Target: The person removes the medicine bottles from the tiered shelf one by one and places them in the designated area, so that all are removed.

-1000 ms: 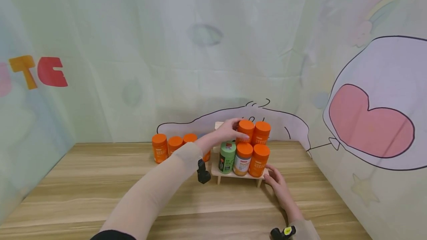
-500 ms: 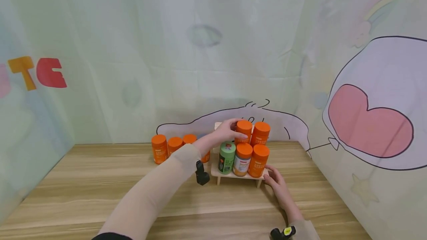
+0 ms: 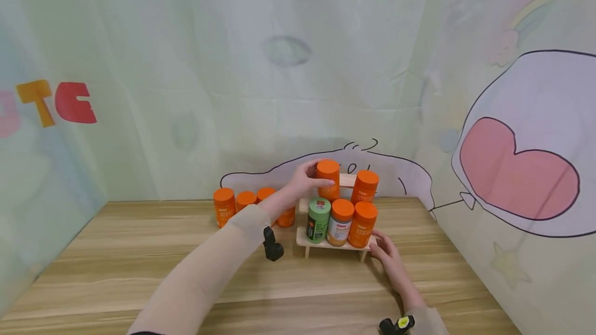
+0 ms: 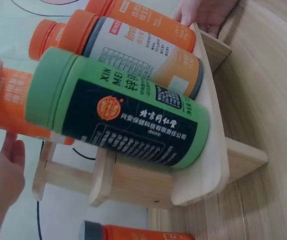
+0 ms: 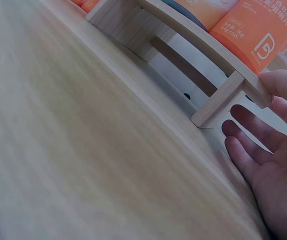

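Observation:
My left hand (image 3: pixel 300 184) grips an orange bottle (image 3: pixel 328 170) between thumb and fingers, above the upper tier of a wooden tiered rack (image 3: pixel 303 240). In the left wrist view, that bottle (image 4: pixel 11 102) is behind a green bottle (image 4: pixel 133 107), partly hidden. The rack's front tier bears the green bottle (image 3: pixel 318 221), an orange-lidded bottle with a whitish label (image 3: pixel 340 225) and an orange bottle (image 3: pixel 362 226). Another orange bottle (image 3: pixel 365 186) stands on the tier behind. My right hand (image 3: pixel 388 262) pinches the rack's right end, thumb on the board's corner (image 5: pixel 263 95), other fingers loosely bent.
Several orange bottles (image 3: pixel 224 208) stand on the wood-grain table (image 3: pixel 153 252) left of the rack, partly behind my left forearm. A printed curtain (image 3: pixel 186 92) hangs right behind the table, and another printed panel (image 3: pixel 526 180) borders its right side.
My left hand has moved the gripped orange bottle left and slightly up, away from the other upper-tier bottle, baring a bit of the rack's back board. My right hand has stayed in place.

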Demonstrator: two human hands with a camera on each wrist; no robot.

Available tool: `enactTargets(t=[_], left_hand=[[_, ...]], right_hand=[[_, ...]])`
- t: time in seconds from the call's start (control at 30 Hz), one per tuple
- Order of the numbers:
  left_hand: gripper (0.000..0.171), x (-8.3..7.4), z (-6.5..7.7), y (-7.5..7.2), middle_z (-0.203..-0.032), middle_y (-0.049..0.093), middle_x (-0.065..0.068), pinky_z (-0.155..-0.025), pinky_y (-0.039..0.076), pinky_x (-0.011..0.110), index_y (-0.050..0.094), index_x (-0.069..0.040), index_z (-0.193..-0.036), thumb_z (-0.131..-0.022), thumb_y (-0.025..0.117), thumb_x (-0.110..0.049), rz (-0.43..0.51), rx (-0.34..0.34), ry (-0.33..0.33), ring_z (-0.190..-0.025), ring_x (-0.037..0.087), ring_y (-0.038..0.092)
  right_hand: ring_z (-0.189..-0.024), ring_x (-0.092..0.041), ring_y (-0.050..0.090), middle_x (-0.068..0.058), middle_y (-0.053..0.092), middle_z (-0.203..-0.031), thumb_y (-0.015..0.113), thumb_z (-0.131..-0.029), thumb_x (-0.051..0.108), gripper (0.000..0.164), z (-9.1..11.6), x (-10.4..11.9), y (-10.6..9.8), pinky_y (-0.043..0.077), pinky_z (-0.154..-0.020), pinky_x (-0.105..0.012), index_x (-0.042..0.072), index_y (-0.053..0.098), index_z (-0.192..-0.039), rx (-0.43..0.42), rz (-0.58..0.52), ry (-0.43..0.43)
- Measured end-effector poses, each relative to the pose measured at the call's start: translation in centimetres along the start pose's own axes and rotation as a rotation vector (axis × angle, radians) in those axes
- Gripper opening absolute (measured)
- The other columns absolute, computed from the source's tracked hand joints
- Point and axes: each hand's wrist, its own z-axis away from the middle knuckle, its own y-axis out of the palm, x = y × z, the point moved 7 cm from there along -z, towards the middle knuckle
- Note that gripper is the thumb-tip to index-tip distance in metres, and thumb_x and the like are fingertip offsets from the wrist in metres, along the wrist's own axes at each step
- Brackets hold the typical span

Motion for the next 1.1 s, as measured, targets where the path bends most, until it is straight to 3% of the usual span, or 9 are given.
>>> enactTargets(t=[0.4,0.63,0.93,1.1], left_hand=[[0.061,-0.3,2.3,-4.3,-0.137,0.058,0.013,-0.109,0.041,0.047,0.051,-0.013,-0.142,-0.086,0.073,-0.009,0.123,-0.143,0.052,-0.122,0.028,0.054],[0.063,0.1,3.7,-6.3,-0.139,0.057,0.011,-0.109,0.042,0.046,0.049,-0.014,-0.144,-0.085,0.074,-0.013,0.097,-0.187,0.034,-0.124,0.028,0.053],[0.064,1.1,5.4,-7.8,-0.137,0.058,0.013,-0.105,0.046,0.045,0.051,-0.016,-0.144,-0.084,0.075,-0.011,0.048,-0.199,0.022,-0.122,0.029,0.054],[0.069,2.1,6.5,-8.3,-0.141,0.055,0.013,-0.107,0.044,0.046,0.046,-0.016,-0.147,-0.085,0.076,-0.015,-0.001,-0.202,-0.021,-0.126,0.031,0.052]], right_hand=[[-0.093,0.001,0.055,0.001,0.056,-0.111,0.050,-0.101,0.009,0.044,0.0,-0.3,0.0,0.052,-0.082,-0.019,-0.006,0.040,-0.140,-0.002,0.014,0.010],[-0.094,0.001,0.055,0.002,0.056,-0.111,0.052,-0.100,0.012,0.043,0.1,0.0,0.0,0.051,-0.082,-0.017,-0.006,0.042,-0.138,-0.012,0.017,0.001],[-0.093,0.001,0.056,0.003,0.057,-0.108,0.053,-0.099,0.010,0.037,0.2,0.0,-0.1,0.052,-0.080,-0.017,-0.004,0.046,-0.133,-0.021,0.030,-0.048],[-0.093,0.002,0.055,0.001,0.056,-0.109,0.052,-0.100,0.010,0.039,0.3,0.1,-0.1,0.052,-0.080,-0.017,-0.006,0.045,-0.135,-0.014,0.026,-0.042]])
